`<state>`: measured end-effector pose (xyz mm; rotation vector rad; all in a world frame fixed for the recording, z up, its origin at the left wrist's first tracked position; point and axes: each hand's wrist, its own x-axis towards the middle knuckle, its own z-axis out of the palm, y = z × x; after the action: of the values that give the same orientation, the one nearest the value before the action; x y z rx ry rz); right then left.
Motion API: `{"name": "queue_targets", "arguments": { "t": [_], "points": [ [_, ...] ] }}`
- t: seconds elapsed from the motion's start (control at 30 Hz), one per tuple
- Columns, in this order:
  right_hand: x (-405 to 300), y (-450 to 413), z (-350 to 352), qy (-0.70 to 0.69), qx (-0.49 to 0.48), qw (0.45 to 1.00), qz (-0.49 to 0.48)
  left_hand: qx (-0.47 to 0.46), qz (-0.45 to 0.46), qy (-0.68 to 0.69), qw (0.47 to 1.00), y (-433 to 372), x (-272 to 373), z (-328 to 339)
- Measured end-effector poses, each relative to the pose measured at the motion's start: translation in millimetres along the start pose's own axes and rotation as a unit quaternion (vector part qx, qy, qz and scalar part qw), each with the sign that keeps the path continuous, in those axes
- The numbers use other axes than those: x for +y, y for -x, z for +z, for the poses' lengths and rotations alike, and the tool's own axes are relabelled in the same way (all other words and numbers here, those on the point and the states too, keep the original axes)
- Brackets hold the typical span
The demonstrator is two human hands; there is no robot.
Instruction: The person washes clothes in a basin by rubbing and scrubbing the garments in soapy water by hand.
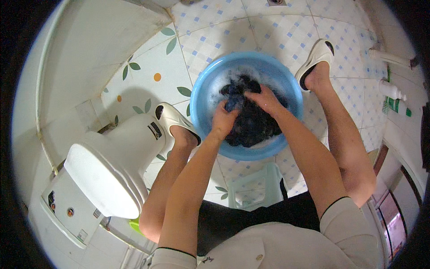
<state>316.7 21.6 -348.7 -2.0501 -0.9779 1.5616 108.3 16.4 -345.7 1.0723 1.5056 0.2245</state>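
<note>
A round blue plastic basin [247,155] stands on the tiled floor between my feet, with dark wet cloth [253,124] and suds [215,92] in it. My left hand [225,117] grips a bunched dark blue part of the cloth at the left of the pile. To its right, my right hand [264,99] has its fingers closed on the black part of the same pile. Both hands are inside the basin's rim, a little apart. Some fingertips are hidden in the folds, and the water's depth cannot be told.
A white toilet [104,178] stands close by my left leg. Behind the basin is a pale green plastic stool [272,185], partly under me. White clogs [174,117] are on my feet, on either side of the basin. White bottles [389,90] stand by the right wall.
</note>
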Motion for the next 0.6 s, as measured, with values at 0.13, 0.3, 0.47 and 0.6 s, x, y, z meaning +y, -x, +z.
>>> {"name": "queue_targets", "arguments": {
  "t": [0.13, 0.3, 0.47, 0.6],
  "points": [
    [-24.2, 49.1, -21.3, 0.013, -0.011, 1.0, -0.02, 0.029, 0.064, -0.1, 0.992, 59.2, 66.0, -2.8],
    [-84.0, 126.8, -48.1, -0.003, 0.072, 0.994, -0.08, 0.105, 0.131, -0.105, 0.98, 103.4, 83.9, -21.5],
    [-107.4, 155.9, -67.8, -0.217, 0.056, 0.964, -0.141, 0.181, 0.181, -0.219, 0.942, 113.2, 43.4, -30.9],
    [-101.6, 135.8, -55.5, -0.111, 0.074, 0.97, -0.203, 0.169, 0.15, -0.229, 0.947, 108.7, 35.8, -14.5]
  ]
}}
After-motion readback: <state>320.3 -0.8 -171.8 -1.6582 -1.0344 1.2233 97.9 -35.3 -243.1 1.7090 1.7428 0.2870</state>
